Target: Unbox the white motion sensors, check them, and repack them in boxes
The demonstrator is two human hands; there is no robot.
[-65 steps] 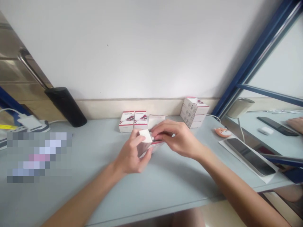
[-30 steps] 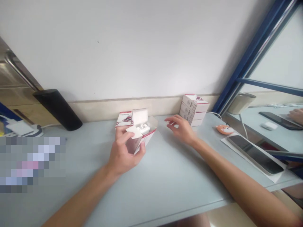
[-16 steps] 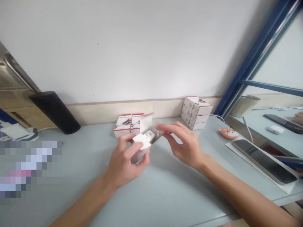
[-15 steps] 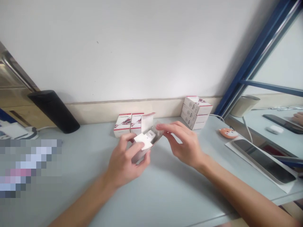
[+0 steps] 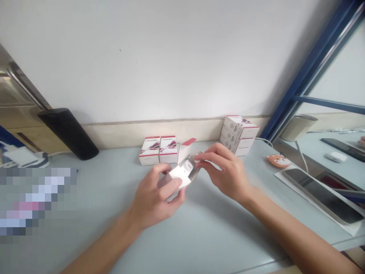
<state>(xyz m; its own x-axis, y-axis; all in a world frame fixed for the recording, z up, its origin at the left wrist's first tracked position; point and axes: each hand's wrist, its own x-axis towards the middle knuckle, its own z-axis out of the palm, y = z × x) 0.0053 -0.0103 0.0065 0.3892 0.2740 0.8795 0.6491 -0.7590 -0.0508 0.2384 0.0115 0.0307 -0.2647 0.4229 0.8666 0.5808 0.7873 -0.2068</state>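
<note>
Nearest the camera, both forearms reach in from the bottom edge across a pale grey-blue desk (image 5: 94,243). At the centre of the frame, the left hand (image 5: 155,198) is closed around a small opened white carton (image 5: 173,186), its fingers curled over the carton's front and its thumb below. The carton is held above the desk, between the 2 hands. The right hand (image 5: 228,173) grips from the other side, its fingertips (image 5: 203,161) pinching the edge of a clear plastic tray (image 5: 192,169) that sits in the carton's open top, with a small white part (image 5: 186,167) in it. A red-edged flap (image 5: 184,148) stands up behind. Beyond the hands, 2 red-and-white boxes (image 5: 158,150) stand side by side at the back of the desk, and a stack of similar boxes (image 5: 239,135) sits to the right. Further right lie an orange fox-shaped figure (image 5: 278,161) and a phone (image 5: 323,196) on a white sheet (image 5: 285,179). At the upper left, a black cylinder (image 5: 68,133) leans near the white wall (image 5: 171,57), and a blue metal frame (image 5: 310,68) runs up the upper right.
</note>
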